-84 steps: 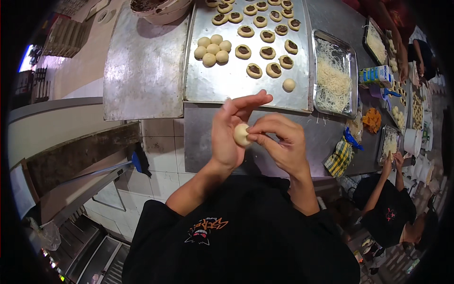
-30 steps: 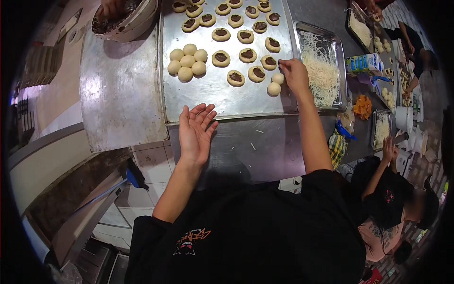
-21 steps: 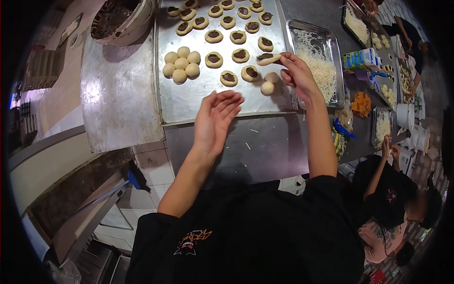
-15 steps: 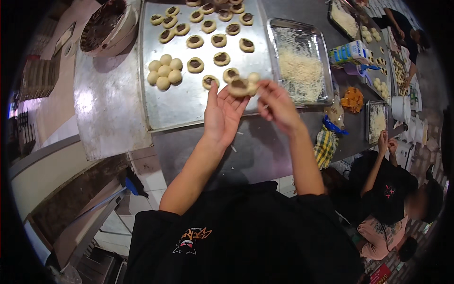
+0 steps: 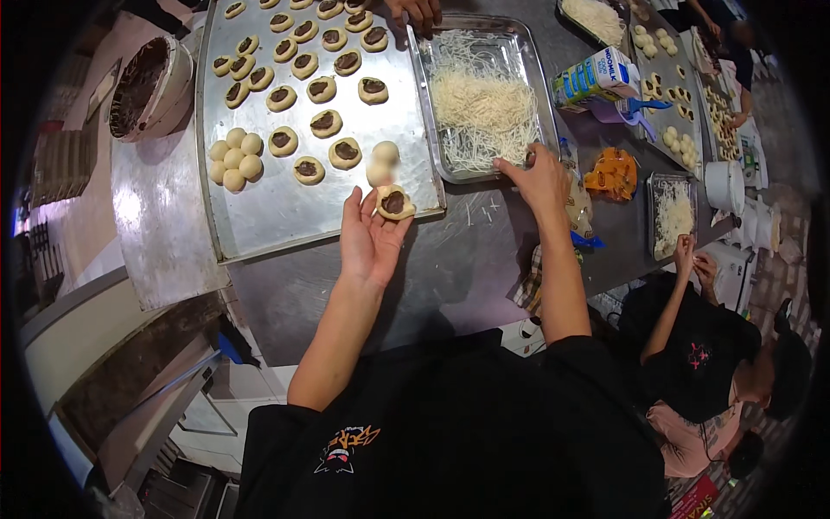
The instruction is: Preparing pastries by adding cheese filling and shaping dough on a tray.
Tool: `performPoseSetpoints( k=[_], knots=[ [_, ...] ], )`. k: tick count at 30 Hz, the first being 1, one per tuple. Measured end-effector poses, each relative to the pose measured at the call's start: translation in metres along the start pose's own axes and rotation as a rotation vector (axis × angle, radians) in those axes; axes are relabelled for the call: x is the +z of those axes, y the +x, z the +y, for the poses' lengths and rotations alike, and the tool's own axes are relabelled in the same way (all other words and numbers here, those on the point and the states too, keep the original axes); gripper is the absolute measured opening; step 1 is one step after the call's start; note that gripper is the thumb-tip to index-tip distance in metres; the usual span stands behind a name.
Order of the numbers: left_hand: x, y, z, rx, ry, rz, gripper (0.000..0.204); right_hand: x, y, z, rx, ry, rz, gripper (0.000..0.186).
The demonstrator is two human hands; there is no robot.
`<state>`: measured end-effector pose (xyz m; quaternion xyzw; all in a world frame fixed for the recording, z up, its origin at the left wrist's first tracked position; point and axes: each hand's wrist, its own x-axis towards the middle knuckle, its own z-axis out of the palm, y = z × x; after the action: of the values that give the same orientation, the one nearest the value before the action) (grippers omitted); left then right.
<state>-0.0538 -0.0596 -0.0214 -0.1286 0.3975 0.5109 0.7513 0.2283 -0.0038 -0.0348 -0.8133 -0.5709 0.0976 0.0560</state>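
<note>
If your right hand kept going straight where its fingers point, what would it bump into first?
Probably the pale shreds in the metal tray. The right hand is at the tray's near edge, but its height is hard to tell.

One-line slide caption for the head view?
Left hand supports a dough round with dark filling; right hand at the near corner of a metal tray of pale shreds.
</note>
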Motion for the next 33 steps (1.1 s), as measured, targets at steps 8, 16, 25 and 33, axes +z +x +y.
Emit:
performPoseSetpoints(
  k=[8,16,25,33],
  knots=[
    [0.02,0.011,-0.023,-0.09,0.117,-0.029,0.056,0.001,0.049,-0.015,-0.115,-0.125,-0.147,0.051],
    [0.056,0.041,-0.035,-0.077,0.175,-0.102,0.05,-0.004,0.053,-0.004,-0.19,0.339,0.008,0.027],
    [0.086,0.073,-0.053,0.004,0.386,-0.187,0.043,-0.039,0.036,-0.033,-0.222,0.866,-0.276,0.025],
    [0.074,0.053,-0.048,0.284,0.709,-0.456,0.049,-0.03,0.019,-0.03,-0.425,0.694,-0.2,0.026]
  ],
)
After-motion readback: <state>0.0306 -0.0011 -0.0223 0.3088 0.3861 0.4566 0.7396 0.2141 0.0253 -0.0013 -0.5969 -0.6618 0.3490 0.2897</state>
